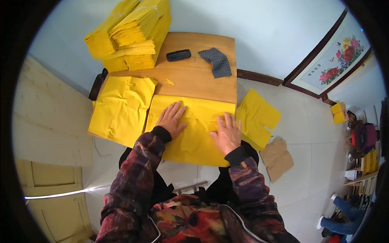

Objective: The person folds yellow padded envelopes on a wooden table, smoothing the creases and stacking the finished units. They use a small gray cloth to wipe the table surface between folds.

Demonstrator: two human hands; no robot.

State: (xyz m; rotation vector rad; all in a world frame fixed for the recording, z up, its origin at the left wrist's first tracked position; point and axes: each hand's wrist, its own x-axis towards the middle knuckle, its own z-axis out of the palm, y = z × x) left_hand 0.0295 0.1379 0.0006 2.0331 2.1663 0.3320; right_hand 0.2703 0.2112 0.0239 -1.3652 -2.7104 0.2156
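A large yellow paper sheet (194, 139) lies in front of me, partly on the wooden table and hanging over its near edge. My left hand (172, 119) rests flat on the sheet's left part, fingers spread. On its right part lies my right hand (228, 133), palm down with the fingers stretched out. Neither hand grips anything. Left of the sheet is a creased stack of yellow paper (120, 109). Another piece of yellow paper (259, 117) sits beyond the table's right edge, beside my right hand.
Bundles of folded yellow paper (137, 32) are piled at the table's (182, 83) far left. A black stapler-like object (178, 55) and a dark grey textured cloth (219, 62) lie at the back. Brown paper (277, 159) lies on the floor at right. A framed flower picture (332, 56) leans against the wall.
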